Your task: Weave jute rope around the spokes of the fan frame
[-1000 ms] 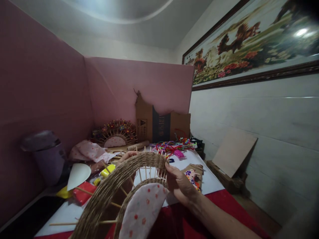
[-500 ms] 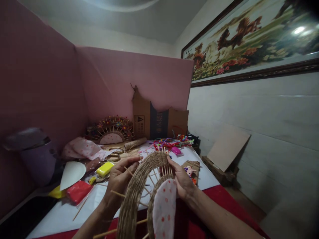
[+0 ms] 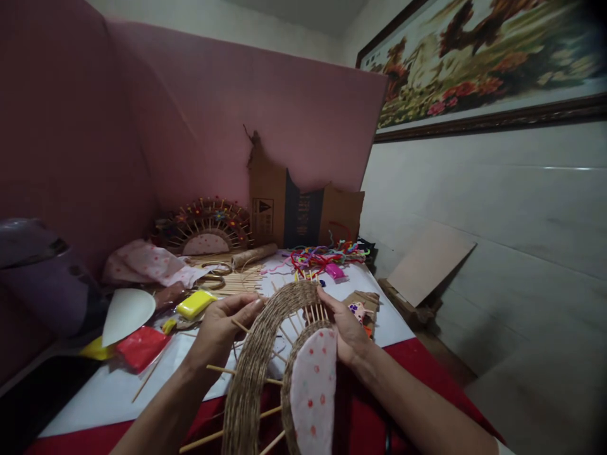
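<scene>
I hold up an arched craft piece (image 3: pixel 258 354) made of woven brown twine on wooden sticks, with a white red-dotted fabric centre (image 3: pixel 313 385). My left hand (image 3: pixel 220 325) pinches the outer twine band on the left side. My right hand (image 3: pixel 344 325) grips the top right end, fingers closed over the sticks. Bare stick ends poke out beyond the twine.
On the white table (image 3: pixel 118 392) lie a red block (image 3: pixel 140 347), a yellow block (image 3: pixel 194 303), a white paper half-disc (image 3: pixel 126 313), dotted cloth (image 3: pixel 147 262), coloured pipe cleaners (image 3: pixel 322 258) and a finished fan-shaped piece (image 3: pixel 203 227). A cardboard box (image 3: pixel 294 212) stands behind. A purple bin (image 3: pixel 38 272) is left.
The woven piece turned from lying broadside to edge-on and upright. My left hand came into view and took the outer band. The view dropped slightly.
</scene>
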`<state>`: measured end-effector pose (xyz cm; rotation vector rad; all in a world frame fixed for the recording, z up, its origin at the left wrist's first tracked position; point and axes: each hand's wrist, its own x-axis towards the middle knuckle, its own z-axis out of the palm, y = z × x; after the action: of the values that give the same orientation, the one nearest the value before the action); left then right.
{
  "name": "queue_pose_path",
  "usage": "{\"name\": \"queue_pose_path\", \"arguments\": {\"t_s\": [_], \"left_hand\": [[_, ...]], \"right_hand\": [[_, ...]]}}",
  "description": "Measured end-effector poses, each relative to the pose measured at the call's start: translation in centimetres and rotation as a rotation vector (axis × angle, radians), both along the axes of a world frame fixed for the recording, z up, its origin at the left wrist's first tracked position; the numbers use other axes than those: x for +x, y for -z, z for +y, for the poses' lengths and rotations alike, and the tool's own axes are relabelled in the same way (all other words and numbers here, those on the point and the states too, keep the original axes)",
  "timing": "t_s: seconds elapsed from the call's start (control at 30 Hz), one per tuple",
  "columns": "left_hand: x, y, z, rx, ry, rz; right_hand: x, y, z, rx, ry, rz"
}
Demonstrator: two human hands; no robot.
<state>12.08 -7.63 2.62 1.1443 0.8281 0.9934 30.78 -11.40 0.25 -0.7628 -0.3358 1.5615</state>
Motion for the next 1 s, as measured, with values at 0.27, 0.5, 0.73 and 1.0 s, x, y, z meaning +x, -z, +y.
{"name": "queue_pose_path", "arguments": {"t_s": [0.27,0.5,0.73,1.0], "left_hand": [[-1.3,-0.4,0.9,-0.04,0.262,0.077],[-0.9,0.0,0.9,0.233,0.185,0.34],[-0.4,0.9,1.2,0.272,0.2,0.442],[-0.8,0.6,1.4,0.275,0.09,0.373]], "right_hand": [[0.8,0.2,0.3,-0.026,0.034,-0.054],[1.1,0.4,0.6,-0.035,0.102,-0.101],[1.2,0.8,0.8,-0.046,0.112,-0.116],[0.4,-0.3,-0.2,0.008,-0.066,0.021]]}}
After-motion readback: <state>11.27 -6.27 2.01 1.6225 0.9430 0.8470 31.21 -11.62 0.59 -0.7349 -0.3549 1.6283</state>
